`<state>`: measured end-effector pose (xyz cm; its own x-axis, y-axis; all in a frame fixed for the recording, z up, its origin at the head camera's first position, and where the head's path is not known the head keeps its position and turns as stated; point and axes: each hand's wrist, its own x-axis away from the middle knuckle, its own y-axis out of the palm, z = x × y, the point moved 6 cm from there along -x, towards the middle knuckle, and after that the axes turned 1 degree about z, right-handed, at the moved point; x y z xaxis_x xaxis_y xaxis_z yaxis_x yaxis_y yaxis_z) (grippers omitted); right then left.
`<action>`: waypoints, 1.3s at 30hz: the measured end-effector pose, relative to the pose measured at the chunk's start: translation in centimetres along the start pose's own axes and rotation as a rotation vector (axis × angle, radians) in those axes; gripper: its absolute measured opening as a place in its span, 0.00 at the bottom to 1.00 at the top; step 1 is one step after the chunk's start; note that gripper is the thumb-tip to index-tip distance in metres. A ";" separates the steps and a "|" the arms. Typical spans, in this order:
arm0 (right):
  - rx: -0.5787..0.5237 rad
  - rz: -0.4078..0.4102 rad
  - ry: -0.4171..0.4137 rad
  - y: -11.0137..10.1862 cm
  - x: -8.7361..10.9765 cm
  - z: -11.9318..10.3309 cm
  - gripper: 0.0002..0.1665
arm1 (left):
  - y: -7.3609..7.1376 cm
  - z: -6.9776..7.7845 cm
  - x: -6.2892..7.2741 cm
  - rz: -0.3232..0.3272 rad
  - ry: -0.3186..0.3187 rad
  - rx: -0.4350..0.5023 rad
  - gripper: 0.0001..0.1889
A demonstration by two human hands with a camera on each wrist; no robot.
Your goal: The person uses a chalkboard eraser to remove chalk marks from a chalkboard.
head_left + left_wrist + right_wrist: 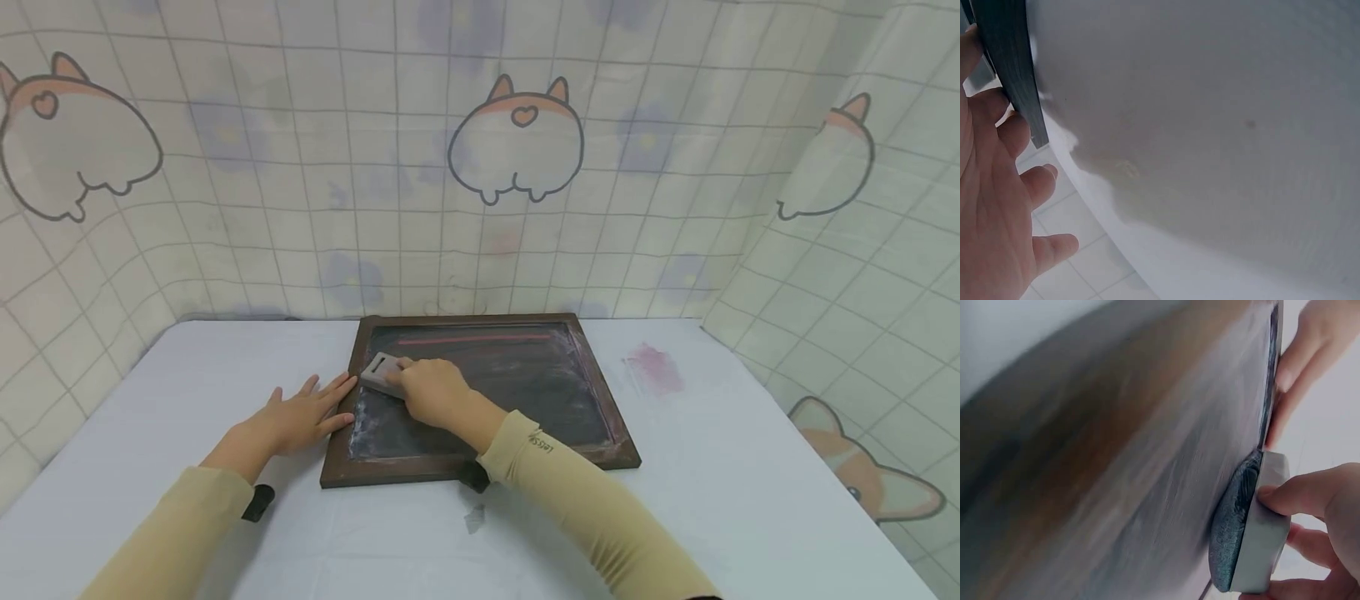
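A chalkboard with a brown wooden frame lies on the white table. My right hand grips a grey board eraser near the board's left side. In the right wrist view the eraser has its dark felt side against the board, thumb on one side and fingers on the other. My left hand rests at the left edge of the frame, fingers spread and fingertips on the wood. In the left wrist view those fingers sit beside the dark frame edge. A red chalk line runs along the board's top.
White chalk smears mark the board's left and right edges. A pink stain is on the table to the right, and a small grey smudge lies below the board. A patterned curtain hangs behind.
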<state>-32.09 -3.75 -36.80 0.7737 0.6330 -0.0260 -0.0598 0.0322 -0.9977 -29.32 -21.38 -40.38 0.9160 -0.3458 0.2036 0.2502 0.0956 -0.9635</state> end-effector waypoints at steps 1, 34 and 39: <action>-0.009 -0.005 -0.005 0.0 -0.1 -0.3 0.28 | 0.0 0.0 0.0 0.001 -0.002 -0.003 0.39; -0.152 0.059 0.326 0.2 7.5 17.9 0.28 | -0.1 0.1 0.2 -0.018 -0.007 0.013 0.39; -0.088 0.103 0.214 0.1 4.3 12.7 0.18 | -0.1 0.0 0.3 -0.005 -0.004 0.005 0.39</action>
<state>-36.79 8.74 -36.24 0.8828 0.4511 -0.1314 -0.0977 -0.0972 -0.9905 -29.08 -21.44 -40.26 0.9159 -0.3424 0.2095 0.2566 0.0981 -0.9615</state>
